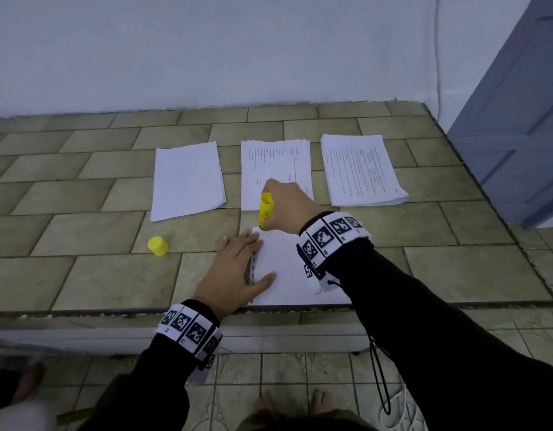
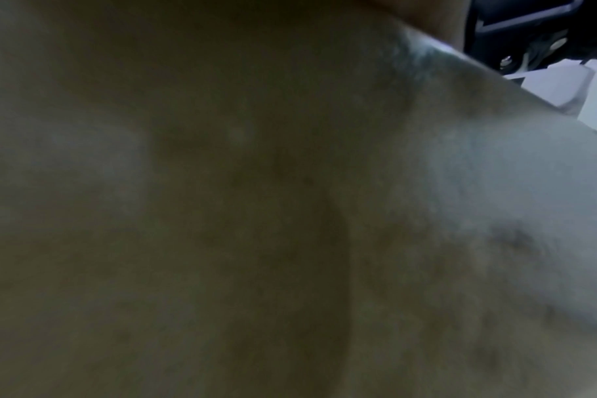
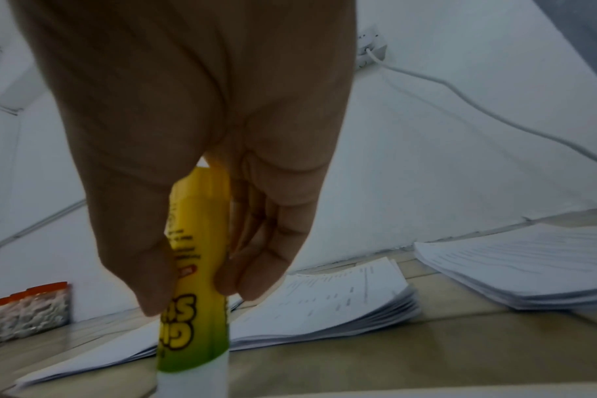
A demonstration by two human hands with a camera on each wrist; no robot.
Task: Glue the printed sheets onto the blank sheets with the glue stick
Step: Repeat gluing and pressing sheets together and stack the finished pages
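A white sheet [image 1: 284,269] lies at the near edge of the tiled ledge. My left hand [image 1: 237,269] lies flat on its left edge, fingers straight. My right hand [image 1: 287,206] grips the yellow glue stick [image 1: 265,209] upright, with its tip down at the sheet's far left corner. In the right wrist view the fingers [image 3: 256,269] curl round the glue stick [image 3: 195,309]. The yellow cap [image 1: 158,246] stands alone to the left. Farther back lie a blank stack [image 1: 188,178] and two printed stacks [image 1: 275,163] [image 1: 359,169]. The left wrist view is a dark blur.
The tiled ledge [image 1: 82,275] ends in a front edge just below the sheet. A white wall rises behind the stacks and a blue door [image 1: 523,119] stands at the right. A cable [image 3: 460,102] hangs from a wall socket. Orange-topped packets [image 3: 28,309] sit far left.
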